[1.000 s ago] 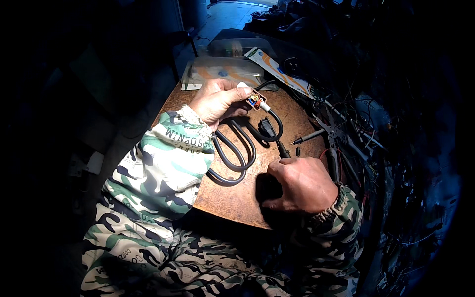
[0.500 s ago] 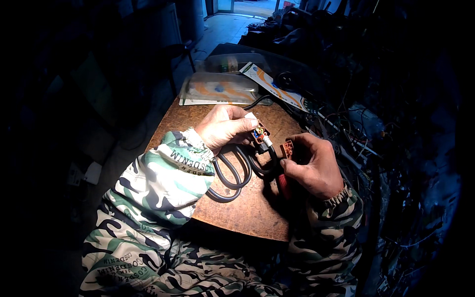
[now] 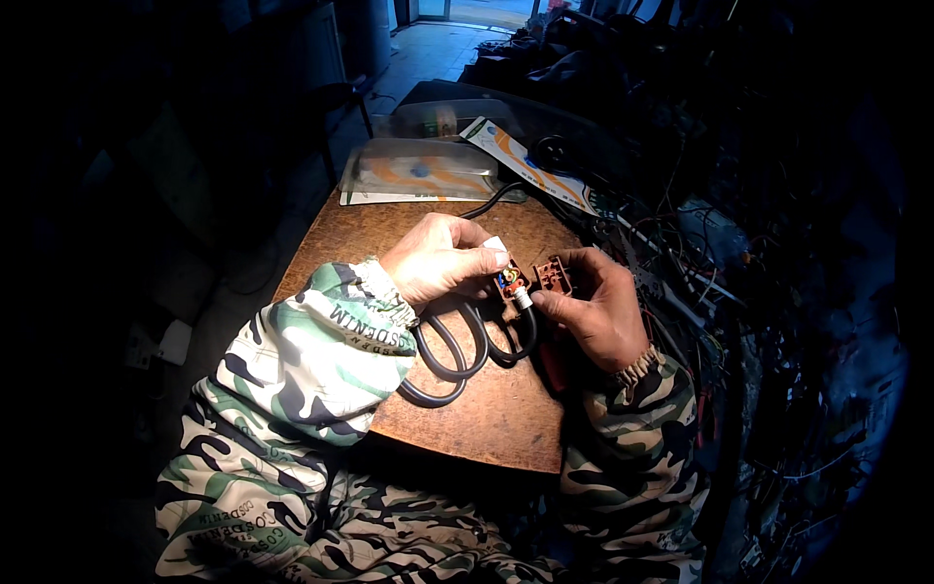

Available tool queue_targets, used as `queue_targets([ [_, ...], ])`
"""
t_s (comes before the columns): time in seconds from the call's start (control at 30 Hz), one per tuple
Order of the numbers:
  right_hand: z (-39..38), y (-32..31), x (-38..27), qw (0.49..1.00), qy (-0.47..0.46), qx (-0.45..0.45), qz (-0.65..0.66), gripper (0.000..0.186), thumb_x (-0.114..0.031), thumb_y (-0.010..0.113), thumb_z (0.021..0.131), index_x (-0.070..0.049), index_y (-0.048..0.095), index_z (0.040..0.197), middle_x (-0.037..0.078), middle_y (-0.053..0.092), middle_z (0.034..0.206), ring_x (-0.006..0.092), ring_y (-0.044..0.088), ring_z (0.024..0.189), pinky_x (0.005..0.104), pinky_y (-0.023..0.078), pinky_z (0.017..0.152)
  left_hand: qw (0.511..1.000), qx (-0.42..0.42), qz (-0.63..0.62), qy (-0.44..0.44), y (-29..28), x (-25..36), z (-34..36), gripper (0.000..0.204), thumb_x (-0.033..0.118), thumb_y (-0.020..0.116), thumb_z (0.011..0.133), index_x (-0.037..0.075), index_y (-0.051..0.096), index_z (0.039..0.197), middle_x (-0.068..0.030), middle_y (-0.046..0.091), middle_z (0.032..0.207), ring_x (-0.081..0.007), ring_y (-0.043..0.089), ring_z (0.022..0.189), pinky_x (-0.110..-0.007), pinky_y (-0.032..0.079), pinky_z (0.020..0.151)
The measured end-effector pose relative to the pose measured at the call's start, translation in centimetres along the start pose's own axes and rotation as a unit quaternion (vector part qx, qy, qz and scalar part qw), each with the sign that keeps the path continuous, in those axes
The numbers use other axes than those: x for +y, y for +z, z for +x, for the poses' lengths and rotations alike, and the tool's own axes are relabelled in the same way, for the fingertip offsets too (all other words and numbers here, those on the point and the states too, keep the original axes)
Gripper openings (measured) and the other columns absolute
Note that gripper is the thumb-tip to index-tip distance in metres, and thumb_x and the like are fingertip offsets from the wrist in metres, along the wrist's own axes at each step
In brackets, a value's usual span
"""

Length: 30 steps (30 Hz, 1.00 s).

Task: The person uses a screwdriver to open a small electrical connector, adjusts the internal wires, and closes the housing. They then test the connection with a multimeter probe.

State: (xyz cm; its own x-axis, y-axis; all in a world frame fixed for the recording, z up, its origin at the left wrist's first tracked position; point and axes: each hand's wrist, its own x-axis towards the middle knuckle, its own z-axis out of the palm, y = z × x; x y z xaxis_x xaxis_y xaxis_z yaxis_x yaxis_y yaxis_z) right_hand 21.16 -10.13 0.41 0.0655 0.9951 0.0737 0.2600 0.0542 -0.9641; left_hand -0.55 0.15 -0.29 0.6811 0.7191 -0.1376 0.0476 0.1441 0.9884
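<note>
The thumb and fingers of the left hand [image 3: 435, 263] pinch a small, open, reddish-brown plastic housing [image 3: 505, 284], with blue, yellow and red wiring [image 3: 513, 277] packed inside it; a small white piece [image 3: 493, 244] sits at its 11 o'clock end, against the thumb. From the housing's 5 o'clock end, through a white collar [image 3: 524, 298], runs a thick black rubber-sheathed cable [image 3: 531, 329]. At the housing's 3 o'clock, just beside it but apart, a reddish-brown plastic cover [image 3: 553, 276] with moulded compartments is pinched between the thumb and fingers of the right hand [image 3: 607, 310], its ribbed inside showing. Thick black loops [image 3: 443, 397] lie at 7 o'clock on the brown, scuffed wooden worktop [image 3: 467, 433], and a dim red object [image 3: 553, 368], partly shadowed, is at 5 o'clock. Camouflage-patterned sleeves [image 3: 331, 336] with gathered cuffs cover both forearms. Farther out, clear plastic packaging [image 3: 418, 173] with an orange-and-white card lies between 10 and 11 o'clock, a slanting white-and-orange strip of card [image 3: 525, 161] at 12, and a dark tangle of wires [image 3: 696, 277] at 3.
</note>
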Motion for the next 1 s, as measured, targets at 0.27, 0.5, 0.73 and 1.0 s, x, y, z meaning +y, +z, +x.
queue_targets([
  [0.27, -0.2, 0.6, -0.4, 0.995, 0.017, -0.004, 0.094, 0.048, -0.007, 0.079, 0.083, 0.013, 0.059, 0.122, 0.015, 0.071, 0.101, 0.0158, 0.067, 0.091, 0.0259, 0.055, 0.079, 0.999, -0.003, 0.028, 0.029, 0.4, 0.1, -0.1, 0.040, 0.025, 0.075, 0.090, -0.010, 0.067, 0.107, -0.0110, 0.071, 0.091, -0.0134, 0.067, 0.077, -0.025, 0.056, 0.070],
  [0.5, -0.4, 0.3, -0.6, 0.994, 0.020, -0.021, 0.106, 0.038, -0.011, 0.064, 0.095, 0.013, 0.060, 0.124, 0.013, 0.071, 0.100, 0.0119, 0.066, 0.085, 0.0229, 0.053, 0.074, 0.999, 0.005, 0.033, 0.009, 0.5, 0.1, -0.1, 0.037, 0.025, 0.076, 0.090, -0.006, 0.066, 0.107, -0.0092, 0.071, 0.096, -0.0121, 0.067, 0.081, -0.024, 0.056, 0.074],
  [0.73, -0.3, 0.2, -0.4, 0.988, 0.010, -0.042, 0.146, 0.034, -0.015, 0.062, 0.097, 0.012, 0.065, 0.117, 0.011, 0.071, 0.093, 0.0115, 0.065, 0.081, 0.0229, 0.052, 0.071, 0.999, 0.009, 0.044, 0.018, 0.3, 0.6, -0.5, 0.037, 0.025, 0.075, 0.091, -0.008, 0.066, 0.108, -0.0102, 0.071, 0.095, -0.0125, 0.067, 0.081, -0.024, 0.056, 0.073],
  [1.0, -1.2, 1.8, -1.1, 0.994, -0.066, 0.068, 0.059, 0.026, -0.008, 0.072, 0.089, 0.008, 0.068, 0.109, 0.013, 0.073, 0.095, 0.0143, 0.068, 0.086, 0.0260, 0.055, 0.076, 0.999, 0.020, 0.032, 0.026, 0.9, -0.4, 0.3, 0.039, 0.024, 0.073, 0.091, -0.011, 0.068, 0.106, -0.0123, 0.071, 0.090, -0.0144, 0.067, 0.079, -0.027, 0.055, 0.072],
])
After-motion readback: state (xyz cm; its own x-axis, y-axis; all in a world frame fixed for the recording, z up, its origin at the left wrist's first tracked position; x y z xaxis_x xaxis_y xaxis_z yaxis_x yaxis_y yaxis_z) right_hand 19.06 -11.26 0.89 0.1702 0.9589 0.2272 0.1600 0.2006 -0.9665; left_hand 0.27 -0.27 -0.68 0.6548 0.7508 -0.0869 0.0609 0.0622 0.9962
